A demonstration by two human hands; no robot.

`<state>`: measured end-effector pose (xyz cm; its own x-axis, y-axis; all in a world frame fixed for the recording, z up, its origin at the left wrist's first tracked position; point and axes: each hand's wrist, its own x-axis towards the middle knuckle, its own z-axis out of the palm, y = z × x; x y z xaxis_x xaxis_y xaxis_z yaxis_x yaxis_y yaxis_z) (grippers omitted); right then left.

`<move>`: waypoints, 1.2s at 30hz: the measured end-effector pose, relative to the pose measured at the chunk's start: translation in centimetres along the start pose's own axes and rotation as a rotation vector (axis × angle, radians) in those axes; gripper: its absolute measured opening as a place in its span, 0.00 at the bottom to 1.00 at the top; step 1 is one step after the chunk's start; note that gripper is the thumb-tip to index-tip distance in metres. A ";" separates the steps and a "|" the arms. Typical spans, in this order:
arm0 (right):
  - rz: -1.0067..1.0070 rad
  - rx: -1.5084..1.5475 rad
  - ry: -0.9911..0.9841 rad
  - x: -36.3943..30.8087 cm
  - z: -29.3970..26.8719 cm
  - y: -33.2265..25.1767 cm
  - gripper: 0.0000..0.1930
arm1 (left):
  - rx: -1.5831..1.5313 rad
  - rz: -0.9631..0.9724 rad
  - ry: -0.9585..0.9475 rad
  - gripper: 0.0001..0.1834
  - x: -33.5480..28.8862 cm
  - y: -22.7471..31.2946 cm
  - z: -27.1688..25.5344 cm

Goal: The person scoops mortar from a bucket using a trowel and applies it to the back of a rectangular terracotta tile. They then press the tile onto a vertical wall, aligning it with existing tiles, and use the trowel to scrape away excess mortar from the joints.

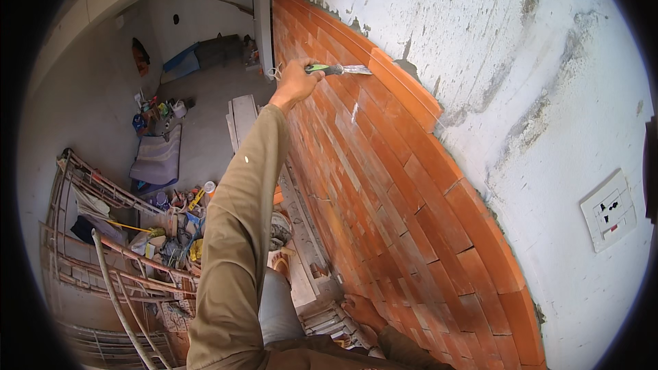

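Note:
My left hand [296, 83] is closed round the green-and-black handle of a putty knife [325, 69]. The knife's metal blade [356, 70] points right and lies against the brick-red tiles [418, 199], just below the raised orange border tile [404, 89] on top. A thin pale loop, perhaps string, shows beside this hand. Low down near the wall, my right hand [364, 312] has its fingers loosely bent; I see nothing in it. Whether it touches the tiles I cannot tell. Pale smears mark some tiles, and grey mortar [406, 66] clings along the border's upper edge.
White plaster with a socket plate [608, 210] rises above the tiles. Long boards [301, 233] and a sandalled foot [279, 264] are below. To the left stand a rusty metal frame [123, 260], a heap of tools and bags [181, 233], and a purple mat [156, 157] on the floor.

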<state>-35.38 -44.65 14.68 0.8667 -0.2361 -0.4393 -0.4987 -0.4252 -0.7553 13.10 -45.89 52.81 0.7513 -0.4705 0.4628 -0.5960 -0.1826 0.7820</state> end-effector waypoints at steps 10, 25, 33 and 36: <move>-0.043 -0.059 0.035 -0.4 -0.2 0.3 0.27 | -0.034 -0.068 -0.061 0.13 1.4 -1.5 -1.2; -0.209 0.348 0.266 1.8 -1.5 -7.4 0.27 | -0.850 -0.561 -0.124 0.12 -25.9 -8.6 5.2; -0.273 0.797 0.229 5.2 -2.2 -9.0 0.23 | -0.704 -0.619 -0.081 0.14 -47.8 -7.3 12.5; -0.273 0.696 0.191 5.2 -2.0 -8.6 0.19 | -0.578 -0.481 -0.120 0.17 -48.4 -6.7 11.4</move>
<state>-26.52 -43.94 19.86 0.9147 -0.3753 -0.1496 -0.1027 0.1422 -0.9845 -22.53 -31.76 20.44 0.8350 -0.5502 -0.0070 0.0574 0.0744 0.9956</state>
